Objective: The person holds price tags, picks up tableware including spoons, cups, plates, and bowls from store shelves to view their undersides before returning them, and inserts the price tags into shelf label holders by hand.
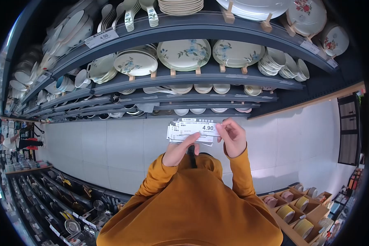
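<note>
A stack of white price tags [184,128] is held in front of my body, the top one printed with 4.90. My left hand [180,150] grips the stack from below and the left, its thumb lying across the tags. At the right end, my right hand [232,137] pinches the top price tag between thumb and fingers. The lower tags fan out slightly to the left under the top one. Part of my left hand's fingers is hidden behind the stack.
Dark shelves [233,77] ahead carry floral plates [184,55], bowls [271,61] and spoons [129,14]. A shelf price label [101,37] reads 4.50. Kitchen tools [72,226] hang behind left; a wooden bin [293,229] stands behind right. Another person [12,142] is far left on the tiled floor [123,143].
</note>
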Demonstrator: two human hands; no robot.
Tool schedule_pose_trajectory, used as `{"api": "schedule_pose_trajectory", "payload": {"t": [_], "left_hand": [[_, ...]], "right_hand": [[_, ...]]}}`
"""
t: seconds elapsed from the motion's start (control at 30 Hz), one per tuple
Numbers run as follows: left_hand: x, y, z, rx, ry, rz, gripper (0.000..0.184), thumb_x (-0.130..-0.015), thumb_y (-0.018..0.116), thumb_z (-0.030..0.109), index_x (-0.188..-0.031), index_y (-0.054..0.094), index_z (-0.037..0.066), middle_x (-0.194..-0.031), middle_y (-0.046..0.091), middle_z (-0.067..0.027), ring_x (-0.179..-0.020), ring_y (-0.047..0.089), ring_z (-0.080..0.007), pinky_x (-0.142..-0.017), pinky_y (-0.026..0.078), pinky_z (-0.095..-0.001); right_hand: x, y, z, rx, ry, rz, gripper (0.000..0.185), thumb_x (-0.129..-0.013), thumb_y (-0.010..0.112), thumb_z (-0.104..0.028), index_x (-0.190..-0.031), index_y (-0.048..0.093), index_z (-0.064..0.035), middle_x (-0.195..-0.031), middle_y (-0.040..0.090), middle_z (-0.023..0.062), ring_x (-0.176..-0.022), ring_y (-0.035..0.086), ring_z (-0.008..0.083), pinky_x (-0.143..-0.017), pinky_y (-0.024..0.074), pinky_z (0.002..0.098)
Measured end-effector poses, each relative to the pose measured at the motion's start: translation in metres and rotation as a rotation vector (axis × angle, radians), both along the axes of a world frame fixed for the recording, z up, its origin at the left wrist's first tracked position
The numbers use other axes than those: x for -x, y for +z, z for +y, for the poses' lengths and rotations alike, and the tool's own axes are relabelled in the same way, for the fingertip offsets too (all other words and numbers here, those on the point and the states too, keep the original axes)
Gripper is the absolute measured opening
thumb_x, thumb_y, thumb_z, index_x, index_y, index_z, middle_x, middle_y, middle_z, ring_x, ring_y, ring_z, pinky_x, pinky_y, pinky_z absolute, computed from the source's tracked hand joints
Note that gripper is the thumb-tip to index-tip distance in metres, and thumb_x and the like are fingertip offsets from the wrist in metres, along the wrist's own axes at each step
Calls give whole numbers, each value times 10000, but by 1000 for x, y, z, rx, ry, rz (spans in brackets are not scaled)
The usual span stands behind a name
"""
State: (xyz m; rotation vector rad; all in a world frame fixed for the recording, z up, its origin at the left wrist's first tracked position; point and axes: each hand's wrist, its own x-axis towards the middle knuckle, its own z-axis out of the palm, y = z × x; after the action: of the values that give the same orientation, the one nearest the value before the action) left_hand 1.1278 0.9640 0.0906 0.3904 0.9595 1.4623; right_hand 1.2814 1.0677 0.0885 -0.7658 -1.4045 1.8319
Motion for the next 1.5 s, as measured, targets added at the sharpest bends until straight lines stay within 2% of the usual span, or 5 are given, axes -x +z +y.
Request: {"api": "schedule_pose_trajectory", "payload": {"t": [0.27, 0.57, 0.87, 1.27, 1.5], "left_hand": [[7, -10, -12, 35, -25, 90, 215, -922, 556, 137, -1082, 565, -7, -947, 640, -91, -606, 569, -154, -574, 470, -266], [7, -20, -12, 36, -36, 48, 224, -931, 546, 136, -1100, 554, -12, -945, 632, -97, -612, 573, -156, -573, 476, -265], [15, -29, -16, -8, -47, 45, 327, -936, 530, 140, -1235, 468, 24, -1027, 611, -77, -783, 578, -143, -537, 463, -272], [50, -19, -30, -14, 9, -7, 308, -921, 537, 130, -1206, 501, 21, -1021, 607, -73, -743, 579, -139, -565, 471, -260], [103, -24, -52, 24, 25, -24, 319, -917, 539, 133, -1215, 497, 28, -1060, 599, -71, -792, 574, -144, -580, 471, -272]], "right_hand": [[8, -26, -10, -16, 101, -87, 165, -887, 611, -65, -768, 512, -8, -695, 556, 16, -616, 511, 52, -547, 412, 205], [9, -28, -7, -367, 12, -109, 130, -868, 600, -37, -777, 520, 12, -1103, 577, 144, -969, 576, 185, -833, 462, 286], [19, -32, -14, -138, 151, -73, 112, -868, 602, -36, -817, 512, 7, -1139, 567, 145, -1053, 565, 205, -899, 463, 326], [57, -25, -27, -206, 243, -100, 102, -878, 598, -57, -940, 570, 20, -1164, 556, 147, -1078, 562, 218, -929, 449, 332], [109, -33, -44, -65, 71, -40, 105, -894, 580, -60, -977, 565, 1, -1149, 573, 130, -1089, 544, 202, -912, 442, 316]]}}
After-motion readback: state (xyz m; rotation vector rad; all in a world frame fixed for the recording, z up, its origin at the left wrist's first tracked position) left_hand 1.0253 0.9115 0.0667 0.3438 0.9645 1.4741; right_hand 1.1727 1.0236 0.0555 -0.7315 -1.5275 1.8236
